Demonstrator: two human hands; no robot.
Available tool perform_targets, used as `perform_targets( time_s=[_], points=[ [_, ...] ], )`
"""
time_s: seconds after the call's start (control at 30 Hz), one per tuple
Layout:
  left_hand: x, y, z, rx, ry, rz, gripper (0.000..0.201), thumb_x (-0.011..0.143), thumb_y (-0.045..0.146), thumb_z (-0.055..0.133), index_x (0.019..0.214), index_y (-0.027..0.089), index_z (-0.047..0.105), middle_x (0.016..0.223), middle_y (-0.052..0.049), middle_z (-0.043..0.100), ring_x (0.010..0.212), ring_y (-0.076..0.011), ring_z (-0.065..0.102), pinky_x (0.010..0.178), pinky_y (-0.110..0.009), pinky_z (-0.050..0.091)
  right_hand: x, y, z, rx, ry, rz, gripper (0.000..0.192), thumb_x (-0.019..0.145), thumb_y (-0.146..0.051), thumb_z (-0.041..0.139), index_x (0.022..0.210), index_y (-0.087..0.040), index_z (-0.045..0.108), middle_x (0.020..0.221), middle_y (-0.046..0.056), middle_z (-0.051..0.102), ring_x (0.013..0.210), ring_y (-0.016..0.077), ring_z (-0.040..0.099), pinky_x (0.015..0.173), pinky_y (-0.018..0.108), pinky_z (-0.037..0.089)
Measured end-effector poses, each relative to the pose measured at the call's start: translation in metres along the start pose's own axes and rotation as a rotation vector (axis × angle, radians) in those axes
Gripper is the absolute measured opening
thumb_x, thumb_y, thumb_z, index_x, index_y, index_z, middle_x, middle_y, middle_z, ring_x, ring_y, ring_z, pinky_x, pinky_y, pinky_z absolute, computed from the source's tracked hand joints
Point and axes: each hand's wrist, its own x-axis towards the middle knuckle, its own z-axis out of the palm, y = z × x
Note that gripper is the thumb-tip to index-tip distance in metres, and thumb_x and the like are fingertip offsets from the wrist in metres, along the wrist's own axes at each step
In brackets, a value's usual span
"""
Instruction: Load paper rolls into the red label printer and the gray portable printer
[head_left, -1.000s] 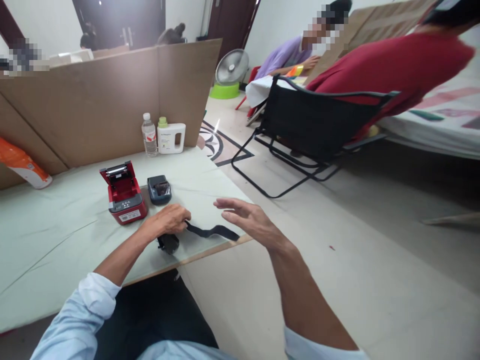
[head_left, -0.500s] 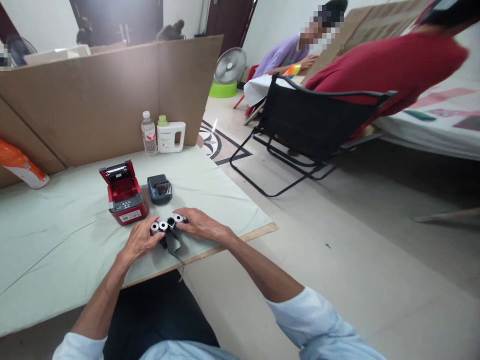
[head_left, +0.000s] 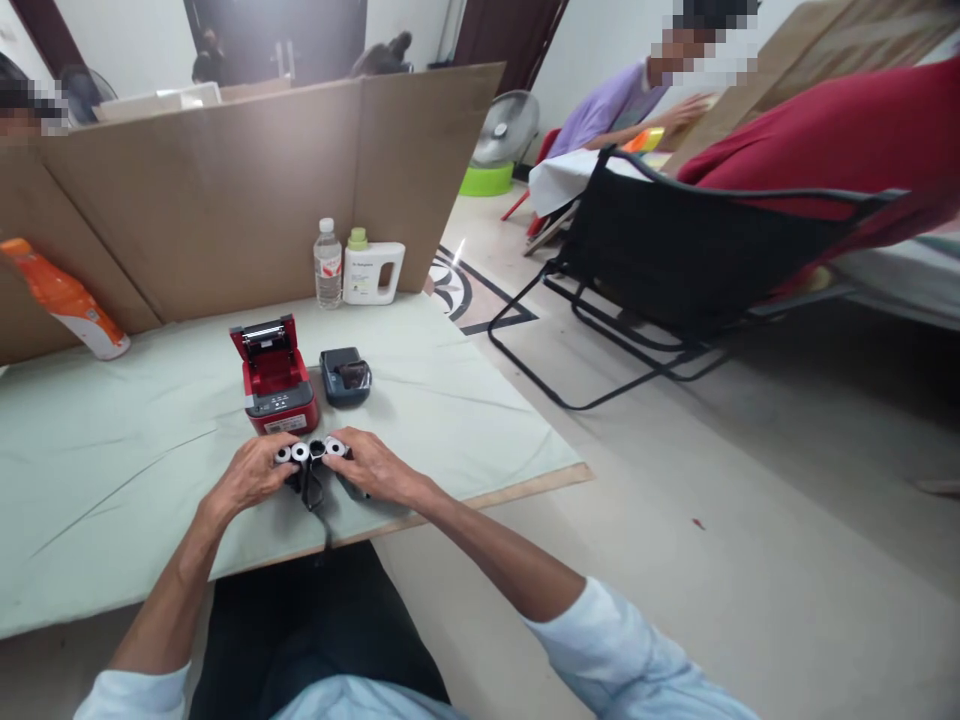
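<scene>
A row of small white paper rolls (head_left: 300,452) with dark centres stands near the table's front edge. My left hand (head_left: 251,472) is closed round the left end of this row. At the right end, my right hand (head_left: 379,468) grips another roll (head_left: 335,447). Between them sits a dark ring-like piece (head_left: 317,450), and a dark strip hangs below it; its kind I cannot make out. Just behind my hands a red label printer (head_left: 281,400) stands with its lid raised. To its right lies a dark blue-grey handheld device (head_left: 345,378), perhaps a small printer.
A cloth-covered table (head_left: 450,400) bears a water bottle (head_left: 328,265), a white jug (head_left: 373,272) and an orange bottle (head_left: 71,300) before a cardboard screen (head_left: 225,200). On the right are a black folding chair (head_left: 645,250), a fan (head_left: 506,130) and people at another table.
The view has swung left, so the scene sits farther right. Both hands, with the rolls, have shifted slightly left relative to the red printer. The grip on the rolls continues.
</scene>
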Motion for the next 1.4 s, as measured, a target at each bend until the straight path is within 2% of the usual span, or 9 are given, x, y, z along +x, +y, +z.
perform_targets(
  time_s=[0.13, 0.27, 0.37, 0.5, 0.63, 0.73, 0.87, 1.2, 1.4],
  points=[
    [-0.006, -0.006, -0.004, -0.044, 0.006, -0.033, 0.031, 0.085, 0.022, 0.059, 0.113, 0.023, 0.074, 0.104, -0.004, 0.078, 0.088, -0.0218, 0.07, 0.077, -0.031, 0.055, -0.004, 0.008, 0.002, 0.09, 0.008, 0.021, 0.03, 0.096, -0.043, 0.064, 0.108, -0.017, 0.071, 0.093, 0.005, 0.071, 0.082, 0.0192, 0.064, 0.078, 0.029, 0.051],
    [-0.013, -0.011, -0.013, -0.072, 0.012, -0.077, 0.032, 0.084, 0.023, 0.057, 0.111, 0.023, 0.075, 0.104, -0.004, 0.079, 0.083, -0.0208, 0.07, 0.076, -0.031, 0.055, -0.008, 0.014, -0.006, 0.102, -0.017, 0.086, 0.049, 0.094, -0.051, 0.063, 0.128, -0.016, 0.067, 0.112, 0.01, 0.072, 0.086, 0.02, 0.066, 0.082, 0.033, 0.054],
    [-0.015, -0.017, -0.017, -0.036, -0.023, -0.076, 0.037, 0.08, 0.018, 0.055, 0.111, 0.024, 0.075, 0.107, -0.004, 0.078, 0.088, -0.0217, 0.071, 0.078, -0.031, 0.056, -0.008, 0.014, -0.009, 0.123, -0.023, 0.132, 0.058, 0.093, -0.055, 0.065, 0.135, -0.015, 0.065, 0.122, 0.013, 0.071, 0.086, 0.0209, 0.067, 0.084, 0.035, 0.056],
    [-0.016, -0.022, -0.012, 0.044, -0.04, -0.031, 0.044, 0.075, 0.014, 0.059, 0.115, 0.024, 0.075, 0.115, -0.006, 0.077, 0.103, -0.0262, 0.071, 0.093, -0.037, 0.055, -0.008, 0.011, -0.008, 0.16, -0.034, 0.131, 0.057, 0.092, -0.054, 0.066, 0.134, -0.017, 0.065, 0.117, 0.011, 0.072, 0.084, 0.0201, 0.067, 0.079, 0.033, 0.057],
    [-0.016, -0.02, -0.009, 0.044, -0.044, -0.041, 0.042, 0.08, 0.026, 0.069, 0.122, 0.024, 0.073, 0.119, -0.008, 0.077, 0.105, -0.0284, 0.071, 0.095, -0.039, 0.056, -0.011, 0.01, -0.007, 0.203, -0.072, 0.11, 0.051, 0.093, -0.053, 0.064, 0.13, -0.017, 0.067, 0.103, 0.008, 0.073, 0.08, 0.0189, 0.067, 0.073, 0.03, 0.056],
    [-0.015, -0.015, -0.01, 0.065, -0.023, -0.064, 0.041, 0.084, 0.034, 0.071, 0.123, 0.022, 0.073, 0.121, -0.009, 0.076, 0.106, -0.0292, 0.071, 0.095, -0.041, 0.057, -0.012, 0.012, -0.007, 0.181, -0.059, 0.112, 0.055, 0.093, -0.052, 0.066, 0.134, -0.016, 0.065, 0.112, 0.01, 0.073, 0.083, 0.0199, 0.067, 0.078, 0.034, 0.057],
    [-0.011, -0.01, -0.007, 0.125, 0.042, -0.032, 0.038, 0.082, 0.029, 0.073, 0.12, 0.023, 0.074, 0.12, -0.009, 0.076, 0.111, -0.0295, 0.07, 0.101, -0.042, 0.055, -0.012, 0.015, -0.009, 0.12, -0.034, 0.111, 0.06, 0.093, -0.053, 0.065, 0.141, -0.017, 0.06, 0.132, 0.014, 0.067, 0.092, 0.0224, 0.068, 0.089, 0.041, 0.057],
    [-0.003, -0.003, 0.008, 0.207, 0.081, 0.082, 0.031, 0.087, 0.017, 0.068, 0.118, 0.024, 0.072, 0.118, -0.007, 0.077, 0.113, -0.0268, 0.069, 0.103, -0.041, 0.054, -0.007, 0.01, -0.007, 0.042, 0.04, -0.027, 0.046, 0.097, -0.049, 0.064, 0.135, -0.022, 0.065, 0.127, 0.011, 0.067, 0.109, 0.0251, 0.067, 0.093, 0.041, 0.057],
    [-0.009, 0.011, -0.008, 0.123, 0.149, 0.085, 0.027, 0.085, 0.013, 0.065, 0.108, 0.023, 0.073, 0.111, -0.006, 0.077, 0.105, -0.0255, 0.07, 0.096, -0.04, 0.056, -0.005, -0.003, -0.016, 0.04, 0.106, -0.032, 0.041, 0.097, -0.042, 0.065, 0.132, -0.022, 0.066, 0.127, 0.012, 0.068, 0.111, 0.0255, 0.067, 0.092, 0.042, 0.057]
  ],
)
